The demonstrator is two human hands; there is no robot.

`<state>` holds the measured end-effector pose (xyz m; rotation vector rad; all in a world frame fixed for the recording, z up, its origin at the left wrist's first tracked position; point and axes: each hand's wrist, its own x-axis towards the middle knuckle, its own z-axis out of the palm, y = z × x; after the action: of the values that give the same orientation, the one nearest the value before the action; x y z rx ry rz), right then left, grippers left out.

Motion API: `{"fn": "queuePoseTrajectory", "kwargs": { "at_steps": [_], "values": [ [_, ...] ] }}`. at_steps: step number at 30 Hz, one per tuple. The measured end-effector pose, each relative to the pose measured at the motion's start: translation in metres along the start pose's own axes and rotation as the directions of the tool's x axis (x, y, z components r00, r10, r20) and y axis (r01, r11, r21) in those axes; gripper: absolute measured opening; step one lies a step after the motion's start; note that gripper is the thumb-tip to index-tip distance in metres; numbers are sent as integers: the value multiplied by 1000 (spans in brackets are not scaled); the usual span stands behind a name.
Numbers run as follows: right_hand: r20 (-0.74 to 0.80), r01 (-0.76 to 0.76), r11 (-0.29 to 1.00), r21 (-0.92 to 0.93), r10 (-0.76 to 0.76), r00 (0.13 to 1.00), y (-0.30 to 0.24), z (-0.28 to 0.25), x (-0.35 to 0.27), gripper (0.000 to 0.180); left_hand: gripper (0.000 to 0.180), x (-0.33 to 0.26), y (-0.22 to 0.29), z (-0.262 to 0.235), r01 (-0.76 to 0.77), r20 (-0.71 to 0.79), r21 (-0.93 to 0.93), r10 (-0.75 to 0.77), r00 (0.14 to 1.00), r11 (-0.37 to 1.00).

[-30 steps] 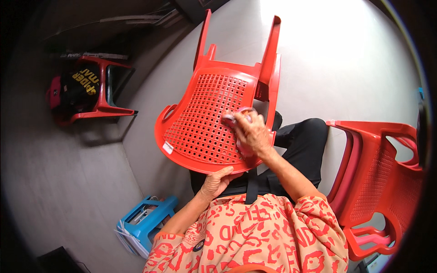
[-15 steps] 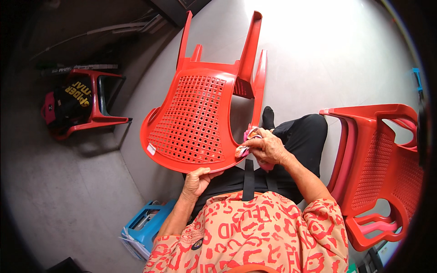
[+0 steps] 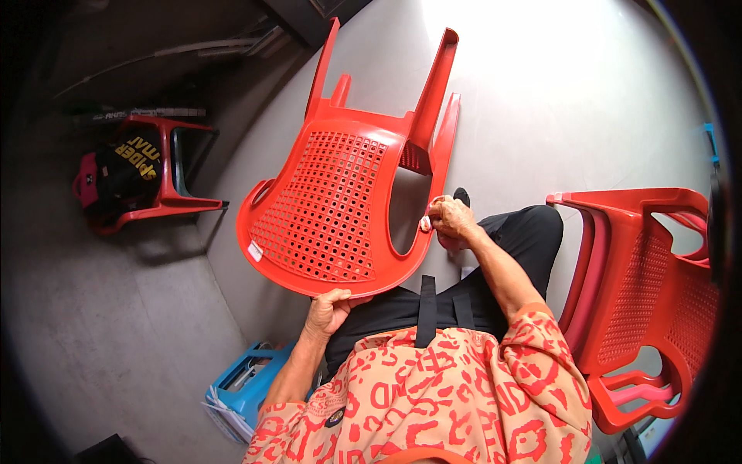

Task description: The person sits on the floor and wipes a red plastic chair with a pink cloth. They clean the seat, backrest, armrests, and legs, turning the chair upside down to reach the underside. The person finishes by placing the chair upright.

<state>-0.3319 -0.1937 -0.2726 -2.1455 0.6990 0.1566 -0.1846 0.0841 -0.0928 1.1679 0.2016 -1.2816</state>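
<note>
Red plastic chair (image 3: 340, 185) tipped over across the lap, perforated seat and back facing up, legs pointing away over the grey floor (image 3: 541, 100). Left hand (image 3: 331, 308) closed on the near rim of the chair, fingers curled over the edge, thumb on top. Right hand (image 3: 450, 216) pressed against the chair's right edge, near the armrest, fingers closed around a small pink cloth (image 3: 426, 224); how tight that grip was could not be told. Stack of red chairs (image 3: 641, 294) upright just to the right, close to the right forearm. Another red chair (image 3: 154, 174) well apart at the far left, carrying a black bag (image 3: 127, 166). Blue stool (image 3: 243, 387) on the floor beside the left elbow.
</note>
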Motion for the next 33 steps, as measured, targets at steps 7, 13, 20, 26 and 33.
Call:
{"fn": "queuePoseTrajectory", "kwargs": {
  "at_steps": [7, 13, 20, 26, 33],
  "values": [
    [-129, 4, 998, 60, 4, 992, -30, -20, -21, 13, 61, 2, -4, -4, 16, -7, -92, -16, 1000, 996],
    [-249, 9, 993, -115, -38, 968, -87, -25, -68, 20, 59, 3, -6, -9, 19, 19, -111, -17, 1000, 994],
    [-283, 196, 977, -81, -212, 935, -126, -23, -104, 12, 56, 2, -7, -7, -33, 5, -87, 34, 999, 996],
    [-232, 458, 886, 74, -431, 872, -181, -37, -112, 15, 56, 2, -8, -1, 10, 44, -90, -6, 999, 996],
    [-604, 476, 852, -220, -502, 619, -194, -13, -13, 17, 57, 1, -17, -26, 15, 72, -106, -8, 997, 994]
  ]
}}
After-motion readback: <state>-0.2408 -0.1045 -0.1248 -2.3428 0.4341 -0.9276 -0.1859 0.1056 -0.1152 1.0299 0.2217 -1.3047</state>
